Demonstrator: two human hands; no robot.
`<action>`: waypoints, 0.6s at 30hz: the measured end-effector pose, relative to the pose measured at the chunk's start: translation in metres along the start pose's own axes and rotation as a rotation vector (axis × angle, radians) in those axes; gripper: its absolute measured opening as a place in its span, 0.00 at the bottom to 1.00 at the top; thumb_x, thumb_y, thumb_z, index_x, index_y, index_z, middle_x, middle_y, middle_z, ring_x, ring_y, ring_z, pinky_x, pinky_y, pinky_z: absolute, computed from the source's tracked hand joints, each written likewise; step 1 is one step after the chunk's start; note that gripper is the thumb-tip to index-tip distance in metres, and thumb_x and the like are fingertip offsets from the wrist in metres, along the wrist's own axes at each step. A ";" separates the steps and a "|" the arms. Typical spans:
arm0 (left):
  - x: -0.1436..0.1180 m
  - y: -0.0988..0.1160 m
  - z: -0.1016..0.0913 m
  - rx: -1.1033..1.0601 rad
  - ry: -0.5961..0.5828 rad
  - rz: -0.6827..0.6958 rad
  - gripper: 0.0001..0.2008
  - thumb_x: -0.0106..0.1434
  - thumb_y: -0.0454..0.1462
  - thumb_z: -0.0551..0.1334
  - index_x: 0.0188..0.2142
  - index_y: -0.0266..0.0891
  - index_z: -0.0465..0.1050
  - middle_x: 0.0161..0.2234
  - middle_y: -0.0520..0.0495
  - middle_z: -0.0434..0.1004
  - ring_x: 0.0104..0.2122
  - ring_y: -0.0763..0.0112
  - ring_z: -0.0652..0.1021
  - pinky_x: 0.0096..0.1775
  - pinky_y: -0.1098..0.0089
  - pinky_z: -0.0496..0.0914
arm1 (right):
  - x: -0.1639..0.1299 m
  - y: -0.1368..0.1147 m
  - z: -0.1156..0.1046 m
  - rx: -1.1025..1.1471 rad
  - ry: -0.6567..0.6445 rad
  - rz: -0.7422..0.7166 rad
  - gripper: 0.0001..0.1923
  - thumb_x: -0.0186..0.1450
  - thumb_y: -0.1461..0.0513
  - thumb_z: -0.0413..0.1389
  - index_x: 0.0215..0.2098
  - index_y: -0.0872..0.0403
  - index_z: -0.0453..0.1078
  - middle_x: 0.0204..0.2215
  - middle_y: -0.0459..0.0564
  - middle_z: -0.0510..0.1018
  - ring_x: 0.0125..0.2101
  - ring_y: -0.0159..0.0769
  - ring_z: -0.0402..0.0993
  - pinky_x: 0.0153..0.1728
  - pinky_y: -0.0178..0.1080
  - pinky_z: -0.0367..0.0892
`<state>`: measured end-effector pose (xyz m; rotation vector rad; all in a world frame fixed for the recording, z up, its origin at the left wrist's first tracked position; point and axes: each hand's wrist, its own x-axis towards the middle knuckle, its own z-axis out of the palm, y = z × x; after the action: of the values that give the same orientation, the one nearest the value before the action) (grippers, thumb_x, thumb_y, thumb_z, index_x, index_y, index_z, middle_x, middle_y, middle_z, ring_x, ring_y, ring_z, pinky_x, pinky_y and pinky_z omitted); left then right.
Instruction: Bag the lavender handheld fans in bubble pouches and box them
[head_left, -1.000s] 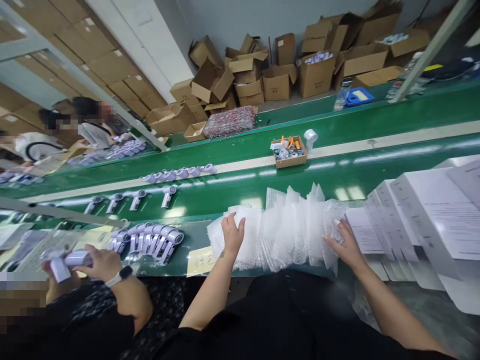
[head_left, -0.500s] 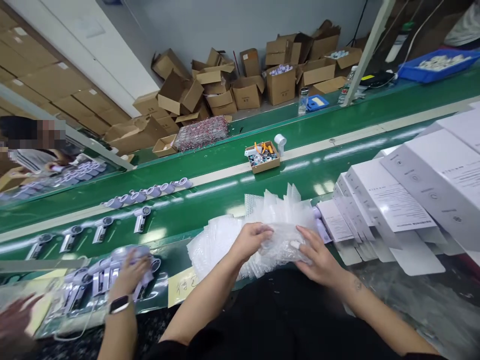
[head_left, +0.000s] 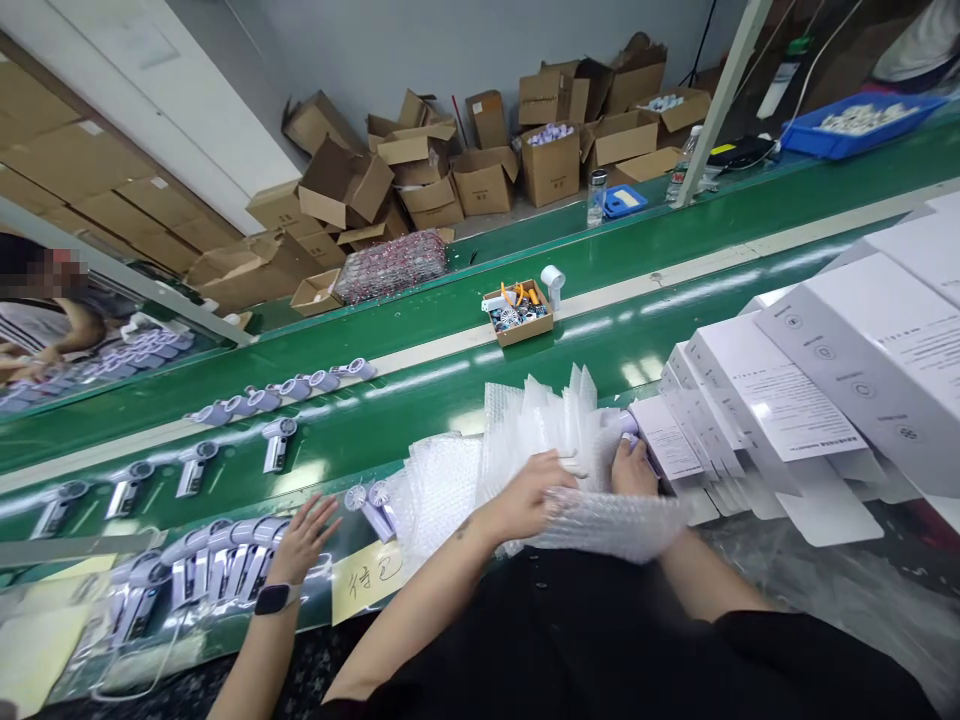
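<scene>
Bag is stretching sideways at lower centre, the left hand pinching its left end, while the right hand, its grip unclear, is touching the fan just above.

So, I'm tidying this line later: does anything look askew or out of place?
Yes: the brown cartons by the wall are heaped untidily, several tipped at angles, unlike the evenly rowed lilac devices.

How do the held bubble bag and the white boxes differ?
The bubble bag is translucent and dimpled; the white boxes are opaque and flat-sided. The left hand holds the bag; the boxes stand in a row beside the right hand. No print shows on the bag; the boxes carry text. Both look pale.
</scene>
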<state>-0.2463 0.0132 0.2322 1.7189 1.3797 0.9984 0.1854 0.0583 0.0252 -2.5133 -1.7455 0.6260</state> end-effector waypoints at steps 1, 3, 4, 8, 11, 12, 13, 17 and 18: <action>0.007 0.002 0.008 0.063 -0.098 0.037 0.12 0.63 0.43 0.54 0.44 0.55 0.72 0.38 0.50 0.76 0.47 0.67 0.74 0.44 0.60 0.70 | 0.004 -0.002 -0.001 -0.013 0.002 0.035 0.25 0.66 0.55 0.53 0.58 0.56 0.58 0.51 0.57 0.67 0.43 0.41 0.70 0.42 0.48 0.68; 0.033 0.008 0.056 0.242 -0.369 0.120 0.12 0.61 0.41 0.55 0.43 0.56 0.71 0.44 0.53 0.75 0.54 0.66 0.68 0.52 0.59 0.65 | 0.012 -0.005 -0.005 -0.035 0.019 0.096 0.32 0.62 0.56 0.57 0.59 0.61 0.55 0.49 0.63 0.68 0.42 0.44 0.72 0.40 0.47 0.68; 0.047 0.012 0.091 0.416 -0.593 0.178 0.15 0.60 0.39 0.55 0.45 0.55 0.71 0.48 0.53 0.73 0.58 0.64 0.63 0.56 0.56 0.60 | 0.015 -0.007 -0.007 -0.042 0.029 0.115 0.36 0.59 0.57 0.60 0.59 0.66 0.53 0.47 0.67 0.68 0.41 0.48 0.72 0.39 0.47 0.68; 0.088 0.014 0.227 0.613 -0.924 0.274 0.21 0.56 0.32 0.56 0.49 0.46 0.68 0.55 0.48 0.67 0.63 0.56 0.50 0.59 0.45 0.46 | 0.015 -0.015 -0.006 -0.035 0.057 0.136 0.38 0.57 0.61 0.59 0.59 0.70 0.50 0.46 0.74 0.67 0.44 0.56 0.71 0.38 0.48 0.66; 0.090 -0.006 0.267 0.663 -1.006 0.282 0.20 0.55 0.29 0.56 0.47 0.42 0.69 0.56 0.44 0.66 0.64 0.51 0.47 0.56 0.37 0.44 | 0.008 -0.017 -0.007 0.015 0.033 0.117 0.34 0.59 0.63 0.55 0.60 0.67 0.51 0.44 0.71 0.69 0.40 0.54 0.73 0.36 0.47 0.66; 0.088 -0.014 0.270 0.685 -1.026 0.284 0.19 0.55 0.29 0.56 0.47 0.42 0.68 0.57 0.43 0.64 0.64 0.51 0.46 0.55 0.36 0.44 | 0.005 -0.015 -0.010 0.038 0.031 0.103 0.34 0.58 0.63 0.54 0.60 0.67 0.51 0.43 0.69 0.71 0.39 0.53 0.73 0.36 0.46 0.65; 0.086 -0.022 0.269 0.702 -1.036 0.286 0.18 0.56 0.30 0.55 0.47 0.41 0.68 0.58 0.43 0.64 0.64 0.51 0.46 0.55 0.36 0.46 | 0.003 -0.013 -0.014 0.062 0.037 0.087 0.34 0.58 0.63 0.54 0.59 0.68 0.51 0.41 0.68 0.72 0.38 0.53 0.73 0.36 0.46 0.65; 0.079 -0.038 0.271 0.696 -1.003 0.278 0.15 0.60 0.33 0.54 0.47 0.41 0.68 0.58 0.43 0.63 0.63 0.52 0.49 0.54 0.41 0.53 | -0.011 0.003 -0.046 0.165 0.134 0.016 0.33 0.58 0.60 0.52 0.59 0.66 0.50 0.41 0.66 0.72 0.42 0.54 0.70 0.39 0.46 0.64; 0.078 -0.040 0.275 0.699 -0.996 0.275 0.15 0.60 0.34 0.54 0.47 0.41 0.68 0.59 0.43 0.62 0.63 0.51 0.49 0.54 0.41 0.54 | -0.017 0.008 -0.054 0.192 0.167 0.007 0.32 0.59 0.58 0.51 0.58 0.66 0.51 0.41 0.66 0.71 0.43 0.53 0.70 0.40 0.46 0.64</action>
<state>-0.0086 0.0812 0.0834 2.4378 0.8338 -0.3390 0.2058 0.0511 0.0787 -2.3680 -1.5426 0.5373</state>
